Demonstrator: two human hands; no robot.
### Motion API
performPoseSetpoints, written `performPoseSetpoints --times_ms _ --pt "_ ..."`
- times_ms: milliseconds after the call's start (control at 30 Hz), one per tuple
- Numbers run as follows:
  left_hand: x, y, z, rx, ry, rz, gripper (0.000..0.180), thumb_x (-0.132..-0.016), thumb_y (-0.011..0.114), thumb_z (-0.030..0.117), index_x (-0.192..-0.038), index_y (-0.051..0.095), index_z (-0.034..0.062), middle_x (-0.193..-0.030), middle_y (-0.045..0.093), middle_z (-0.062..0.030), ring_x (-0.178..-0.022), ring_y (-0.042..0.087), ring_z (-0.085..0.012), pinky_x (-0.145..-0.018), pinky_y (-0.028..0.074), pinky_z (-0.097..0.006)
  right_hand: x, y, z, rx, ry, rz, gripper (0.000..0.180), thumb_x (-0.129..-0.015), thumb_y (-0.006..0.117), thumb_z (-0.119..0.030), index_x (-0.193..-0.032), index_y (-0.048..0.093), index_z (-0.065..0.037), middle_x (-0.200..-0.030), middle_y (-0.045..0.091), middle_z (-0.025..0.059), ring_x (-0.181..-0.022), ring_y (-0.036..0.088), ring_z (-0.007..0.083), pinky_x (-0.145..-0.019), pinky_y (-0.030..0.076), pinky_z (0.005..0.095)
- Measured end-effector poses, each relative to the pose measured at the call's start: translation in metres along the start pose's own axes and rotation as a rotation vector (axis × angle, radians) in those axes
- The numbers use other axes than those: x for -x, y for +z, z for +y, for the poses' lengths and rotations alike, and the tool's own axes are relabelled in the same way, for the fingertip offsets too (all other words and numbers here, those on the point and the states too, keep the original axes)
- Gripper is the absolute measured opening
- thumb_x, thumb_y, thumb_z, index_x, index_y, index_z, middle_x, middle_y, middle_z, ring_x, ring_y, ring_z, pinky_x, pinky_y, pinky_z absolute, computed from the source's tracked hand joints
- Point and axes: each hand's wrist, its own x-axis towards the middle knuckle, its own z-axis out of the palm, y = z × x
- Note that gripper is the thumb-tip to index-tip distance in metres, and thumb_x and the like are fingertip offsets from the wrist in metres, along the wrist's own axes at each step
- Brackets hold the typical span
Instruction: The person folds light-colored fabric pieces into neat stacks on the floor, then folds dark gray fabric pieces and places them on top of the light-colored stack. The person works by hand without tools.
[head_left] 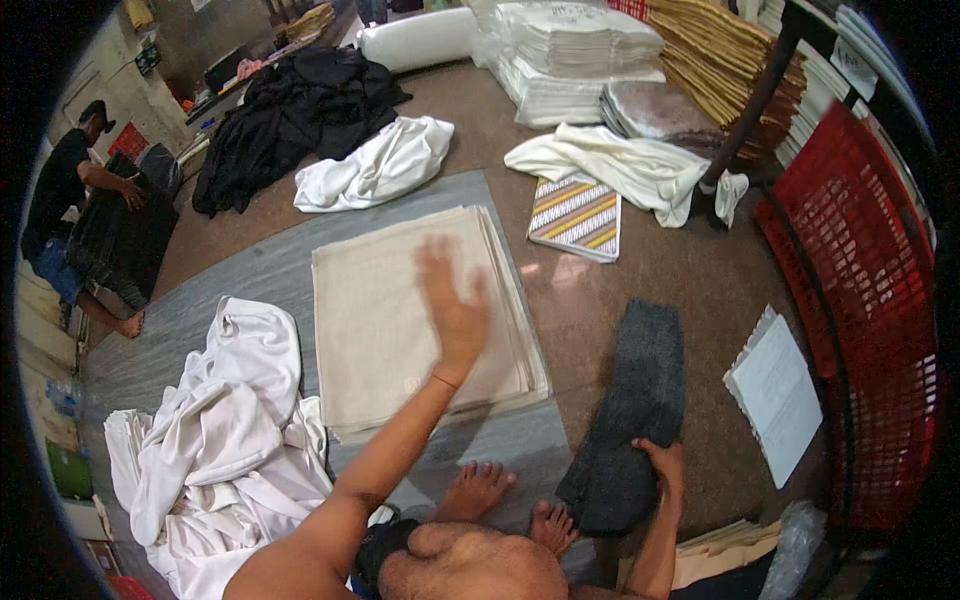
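Observation:
My left hand [450, 310], a little blurred, is spread with fingers apart over a neat square stack of beige cloths [370, 320]. Whether its palm presses on the top cloth is hard to tell. The stack's right edges fan out slightly. To the right, my right hand [663, 465] grips the edge of a folded dark grey cloth [640, 370], thumb on top and the other fingers partly hidden. This long cloth lies beside my bare feet [480, 490]. Crumpled white cloths [220, 430] are heaped left of the beige stack.
Black cloth [290, 120], a white cloth bundle [375, 168] and a cream cloth [620, 165] lie beyond. A striped notebook [575, 218], a white pad [775, 400] and red crates [870, 300] are rightward. Wrapped stacks [575, 60] stand behind. Another person [75, 190] handles a dark bundle far left.

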Motion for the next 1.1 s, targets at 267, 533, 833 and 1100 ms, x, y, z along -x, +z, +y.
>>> performPoseSetpoints --times_ms 267,533,833,1100 --pt "0.035 0.041 -0.123 -0.704 0.02 -0.361 0.066 -0.097 0.035 0.048 -0.149 0.028 0.0085 -0.155 0.019 -0.0218 -0.144 0.012 -0.0396 -0.114 0.006 -0.057 0.007 -0.012 -0.012 0.16 -0.121 -0.037 0.106 -0.061 0.085 -0.036 -0.143 0.031 0.005 -0.144 0.037 0.0253 -0.132 0.04 0.0394 -0.109 0.033 0.0504" --pt "0.025 0.017 -0.129 -0.584 0.011 -0.459 0.066 -0.092 0.05 0.044 -0.144 0.035 0.0067 -0.152 0.026 -0.0222 -0.141 0.019 -0.0402 -0.113 0.012 -0.056 0.041 0.031 -0.125 0.266 -1.083 0.829 0.08 -0.089 0.056 -0.053 -0.148 0.026 -0.006 -0.153 0.019 0.0257 -0.141 0.016 0.045 -0.112 0.014 0.0594" --pt "0.058 -0.179 -0.268 -0.278 -0.61 -0.038 0.085 -0.075 0.075 0.048 -0.13 0.044 -0.0088 -0.124 0.053 -0.03 -0.117 0.05 -0.0419 -0.101 0.039 -0.046 -0.027 0.089 -0.082 0.362 -0.718 0.411 0.071 -0.09 0.055 -0.053 -0.138 0.043 -0.002 -0.147 0.03 0.0281 -0.137 0.027 0.0455 -0.111 0.017 0.057" --pt "0.084 -0.153 -0.227 -0.138 -0.627 -0.084 0.071 -0.072 0.08 0.039 -0.117 0.056 -0.0093 -0.105 0.065 -0.0233 -0.098 0.064 -0.0309 -0.087 0.049 -0.037 -0.015 0.198 -0.129 0.403 -0.661 -0.205 0.102 -0.067 0.078 -0.054 -0.135 0.039 0.012 -0.135 0.043 0.0327 -0.127 0.043 0.0418 -0.108 0.033 0.0447"
